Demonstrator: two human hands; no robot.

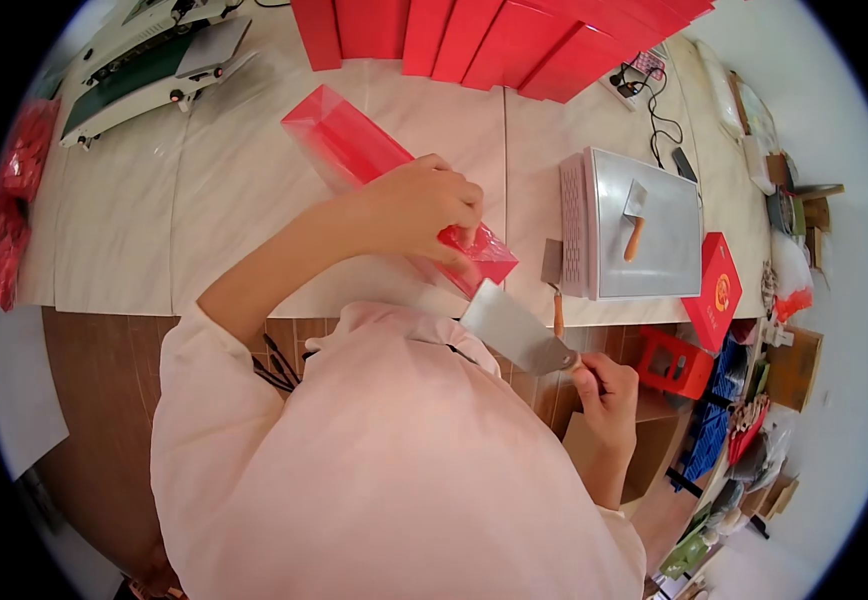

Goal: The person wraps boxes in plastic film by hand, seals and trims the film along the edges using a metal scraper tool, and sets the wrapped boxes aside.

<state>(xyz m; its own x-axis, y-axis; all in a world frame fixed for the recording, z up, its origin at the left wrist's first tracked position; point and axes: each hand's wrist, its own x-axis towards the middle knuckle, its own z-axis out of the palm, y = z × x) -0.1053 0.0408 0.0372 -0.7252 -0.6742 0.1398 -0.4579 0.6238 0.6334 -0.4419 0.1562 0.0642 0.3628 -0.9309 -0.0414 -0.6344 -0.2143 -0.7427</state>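
A long red box (349,135) in clear plastic film lies slantwise on the table, its near end close to the front edge. My left hand (429,215) is closed on the box near that end, fingers curled over the film. Low on the right, my right hand (606,395) grips the handle of a wide metal scraper (514,328). The scraper's blade points up and left, and its tip is at the near end of the box; whether it touches the film I cannot tell.
Several red boxes (454,40) stand at the table's back. A metal-topped device (644,235) carries a small scraper (635,215); another scraper (557,300) lies by the table (114,240) edge. A machine (144,70) stands back left, a red stool (674,362) below right.
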